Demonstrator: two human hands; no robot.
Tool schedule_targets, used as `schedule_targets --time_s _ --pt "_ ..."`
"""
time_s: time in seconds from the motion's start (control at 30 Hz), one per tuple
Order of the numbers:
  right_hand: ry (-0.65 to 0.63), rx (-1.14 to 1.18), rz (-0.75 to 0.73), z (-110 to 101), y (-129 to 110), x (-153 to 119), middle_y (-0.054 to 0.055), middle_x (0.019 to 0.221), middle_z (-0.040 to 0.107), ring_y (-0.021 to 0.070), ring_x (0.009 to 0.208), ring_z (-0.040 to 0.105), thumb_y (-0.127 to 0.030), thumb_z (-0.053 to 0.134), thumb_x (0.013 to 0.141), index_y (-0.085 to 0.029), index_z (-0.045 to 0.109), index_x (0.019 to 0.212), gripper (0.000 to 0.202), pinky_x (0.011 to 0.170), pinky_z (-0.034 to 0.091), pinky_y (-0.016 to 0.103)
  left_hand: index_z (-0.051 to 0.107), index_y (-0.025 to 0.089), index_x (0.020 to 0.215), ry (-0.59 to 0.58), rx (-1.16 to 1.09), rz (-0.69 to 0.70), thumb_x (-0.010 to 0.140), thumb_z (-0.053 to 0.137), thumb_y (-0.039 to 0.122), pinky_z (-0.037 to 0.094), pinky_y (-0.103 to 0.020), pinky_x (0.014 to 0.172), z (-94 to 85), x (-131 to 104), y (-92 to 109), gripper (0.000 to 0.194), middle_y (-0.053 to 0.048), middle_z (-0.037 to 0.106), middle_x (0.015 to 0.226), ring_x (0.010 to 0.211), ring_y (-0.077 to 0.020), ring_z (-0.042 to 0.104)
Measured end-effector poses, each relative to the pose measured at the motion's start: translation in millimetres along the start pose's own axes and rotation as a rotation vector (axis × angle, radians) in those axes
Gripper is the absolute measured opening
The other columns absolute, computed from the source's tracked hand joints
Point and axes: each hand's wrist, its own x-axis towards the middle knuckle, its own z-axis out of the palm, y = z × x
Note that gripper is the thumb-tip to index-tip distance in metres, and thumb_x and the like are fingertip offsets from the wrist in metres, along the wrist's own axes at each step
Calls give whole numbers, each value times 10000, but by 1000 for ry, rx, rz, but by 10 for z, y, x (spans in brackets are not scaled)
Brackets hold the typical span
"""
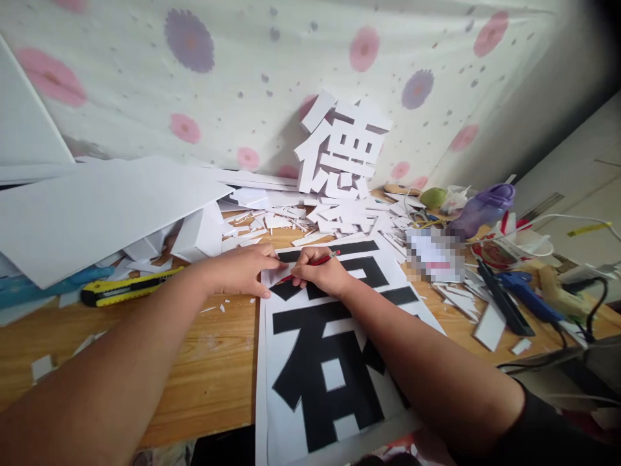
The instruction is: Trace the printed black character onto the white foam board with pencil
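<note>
A white sheet with bold black character shapes [339,372] lies on a white board at the front centre of the wooden table. My right hand [320,268] is closed around a red pencil [326,258], its point down at the black shape near the sheet's upper left. Just left of it, my left hand [247,268] rests on the sheet's upper left edge, thumb and fingers apart, with nothing held. My right forearm crosses over the sheet's right part and hides some of the black shapes.
A yellow utility knife [126,289] lies left, by white boards [107,207]. White scraps [339,217] are heaped behind the sheet, below a white cut-out character [342,145]. At right are a blue glue gun [528,294], a black bar [504,298] and a purple bottle [482,210].
</note>
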Motion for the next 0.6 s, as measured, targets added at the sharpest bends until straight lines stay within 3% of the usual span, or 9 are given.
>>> schedule_targets --time_s 0.27,0.43,0.6 --pt "-71 -18 -26 35 49 -1 -8 567 712 113 495 626 -336 846 682 -207 545 589 341 493 506 218 746 313 1144 5 -31 -13 732 788 437 463 -358 948 58 30 -28 432 -39 631 1233 1131 -274 594" --pt "-3 -98 -4 19 31 1 -17 543 691 110 489 610 -253 779 694 -212 511 569 299 462 446 196 754 271 1120 -16 -18 -13 729 792 363 464 -355 957 25 12 8 403 -53 629 1190 1139 -275 593" --pt "76 -149 18 -88 -33 -5 -22 505 667 98 452 562 -217 723 692 -214 518 546 252 442 415 196 680 306 1350 -19 -25 -15 743 774 341 447 -370 1030 36 1 3 615 -71 618 1293 1222 -289 577"
